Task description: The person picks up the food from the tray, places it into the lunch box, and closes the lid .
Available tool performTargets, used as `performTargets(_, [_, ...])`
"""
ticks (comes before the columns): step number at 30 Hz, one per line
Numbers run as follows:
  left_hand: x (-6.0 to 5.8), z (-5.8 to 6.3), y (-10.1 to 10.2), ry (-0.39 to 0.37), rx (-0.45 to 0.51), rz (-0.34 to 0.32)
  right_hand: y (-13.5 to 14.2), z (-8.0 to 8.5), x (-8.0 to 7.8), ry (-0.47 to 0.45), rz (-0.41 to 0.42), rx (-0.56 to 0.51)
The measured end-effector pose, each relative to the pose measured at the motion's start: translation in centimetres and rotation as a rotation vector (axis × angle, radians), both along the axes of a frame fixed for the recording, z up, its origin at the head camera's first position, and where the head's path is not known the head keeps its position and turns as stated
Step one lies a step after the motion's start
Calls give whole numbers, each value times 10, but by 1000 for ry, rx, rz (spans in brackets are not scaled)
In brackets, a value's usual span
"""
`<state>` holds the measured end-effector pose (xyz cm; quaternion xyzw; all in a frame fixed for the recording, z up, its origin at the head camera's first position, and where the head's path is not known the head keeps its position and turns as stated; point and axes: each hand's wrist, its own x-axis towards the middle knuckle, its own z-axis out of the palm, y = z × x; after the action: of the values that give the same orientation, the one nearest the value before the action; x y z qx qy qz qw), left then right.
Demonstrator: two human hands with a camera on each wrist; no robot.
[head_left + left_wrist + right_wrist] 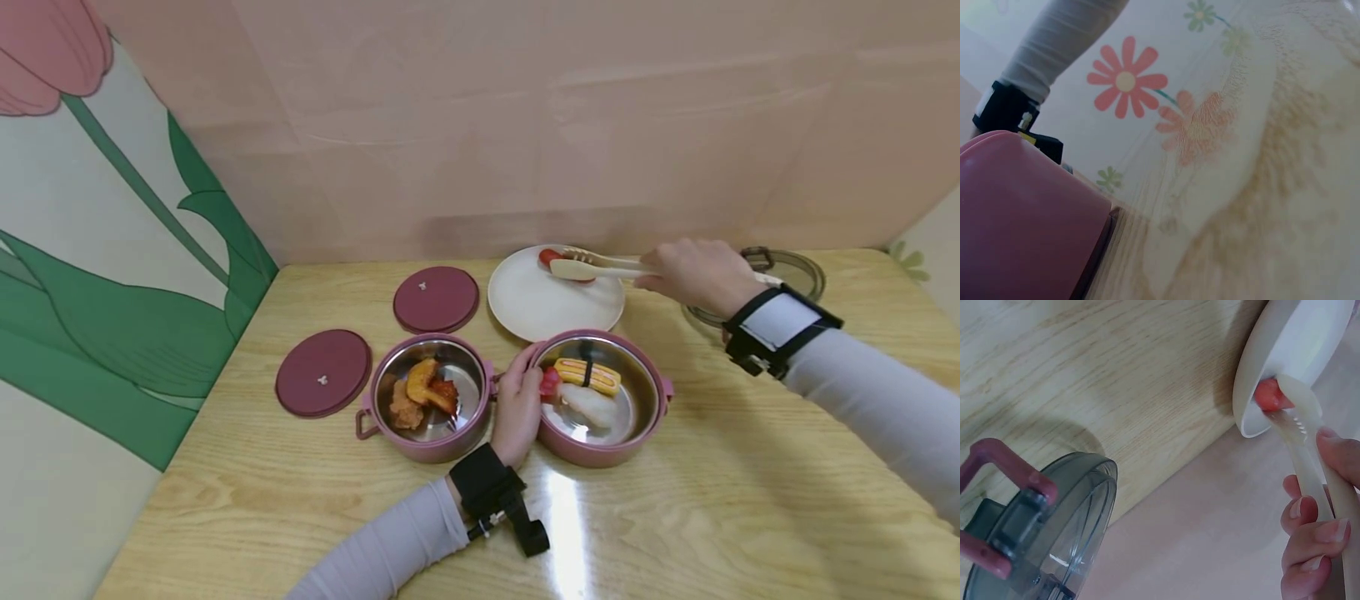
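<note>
My right hand (697,271) grips beige tongs (611,268). Between or beside their tips is a red food piece (1270,395), over the white plate (536,292); the right wrist view shows the fingers wrapped around the tong handles. My left hand (517,408) sits between two pink pots and holds the near-left side of the right pot (592,454) at its rim. Inside that pot lie a yellow banded piece (588,375), a white piece (588,406) and something red. The left pot (435,452) contains brown, orange and dark red food pieces. The left wrist view shows a pink pot wall, without the hand.
Two dark red round lids (437,298) lie on the wooden table (247,492), left of the plate and the left pot. A clear lid with a pink handle (1013,465) stands at the right, partly behind my right arm. A pink wall covering (450,125) rises behind.
</note>
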<state>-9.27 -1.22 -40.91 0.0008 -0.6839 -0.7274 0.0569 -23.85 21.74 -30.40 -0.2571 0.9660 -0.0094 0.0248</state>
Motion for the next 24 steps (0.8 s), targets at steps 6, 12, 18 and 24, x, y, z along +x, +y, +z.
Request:
performTargets(6, [0,0,0,-2,-15,8,1,0,1,-22,4,-1])
performTargets(12, [-1,0,0,-2,-19,3,2,0,2,-31,10,-3])
performTargets(18, [-1,0,1,12,-33,4,4,3,4,-28,21,-30])
performTargets(24, [0,-1,2,18,-26,4,8,8,9,-19,29,-32])
